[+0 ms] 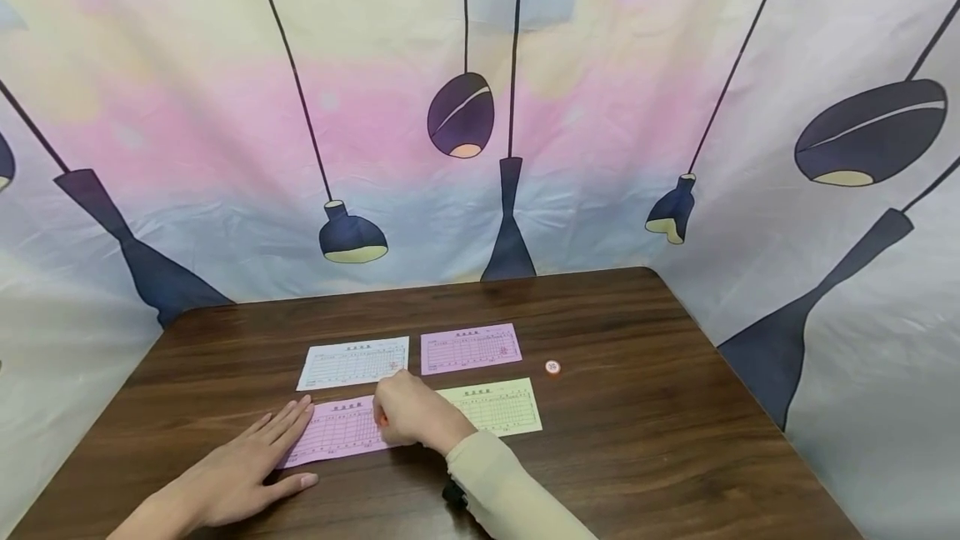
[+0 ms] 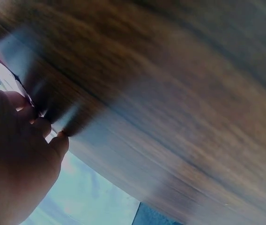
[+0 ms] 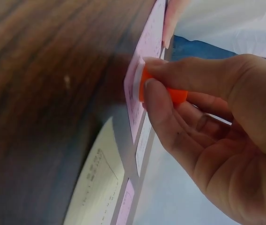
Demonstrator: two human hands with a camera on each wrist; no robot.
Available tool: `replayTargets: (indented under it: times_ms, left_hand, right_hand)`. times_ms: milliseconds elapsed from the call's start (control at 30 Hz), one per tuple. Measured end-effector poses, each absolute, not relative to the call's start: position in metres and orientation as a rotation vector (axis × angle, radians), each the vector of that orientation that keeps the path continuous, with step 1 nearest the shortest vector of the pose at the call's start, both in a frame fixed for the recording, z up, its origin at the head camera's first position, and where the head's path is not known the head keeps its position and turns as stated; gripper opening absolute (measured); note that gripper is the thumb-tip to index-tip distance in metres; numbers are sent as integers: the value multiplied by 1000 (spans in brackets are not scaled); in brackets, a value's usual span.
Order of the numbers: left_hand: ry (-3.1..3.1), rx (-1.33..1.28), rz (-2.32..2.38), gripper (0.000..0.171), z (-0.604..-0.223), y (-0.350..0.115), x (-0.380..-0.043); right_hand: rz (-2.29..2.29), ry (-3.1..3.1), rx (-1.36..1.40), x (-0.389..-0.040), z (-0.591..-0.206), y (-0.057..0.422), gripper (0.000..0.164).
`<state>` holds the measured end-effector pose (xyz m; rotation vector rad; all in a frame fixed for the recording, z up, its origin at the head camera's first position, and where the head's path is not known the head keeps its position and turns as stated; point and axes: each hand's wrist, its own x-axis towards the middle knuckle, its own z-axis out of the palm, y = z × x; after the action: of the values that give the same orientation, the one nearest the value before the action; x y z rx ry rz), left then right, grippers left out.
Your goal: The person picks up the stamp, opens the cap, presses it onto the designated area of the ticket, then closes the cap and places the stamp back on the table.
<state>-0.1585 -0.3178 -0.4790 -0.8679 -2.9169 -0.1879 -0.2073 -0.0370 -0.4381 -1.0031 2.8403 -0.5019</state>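
A pink printed form lies nearest the person on the table. My left hand rests on its left edge, fingers outstretched; in the left wrist view, that hand shows from the side. At the form's right part my right hand pinches a small orange stamp with a white base. In the right wrist view, thumb and fingers grip the stamp, its base against the pink paper. From the head view the hand hides most of the stamp and the form's right end.
Behind are a white form and another pink form, each with a red mark at right. A yellow-green form lies right of the hand. A small round white piece with red print sits on the brown table.
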Motion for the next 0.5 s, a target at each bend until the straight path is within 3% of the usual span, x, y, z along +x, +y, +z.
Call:
replayTargets:
  times_ms: [300,500]
  left_hand:
    - [-2992,-859,-227,90,-476,-321,-154]
    - [-3021,-832,-245,92,-473,-317,-157]
  right_hand:
    - [-570,2787,-979,-208,-440,-36,25]
    - [-625,2764,-998,-211,-439,-29,28]
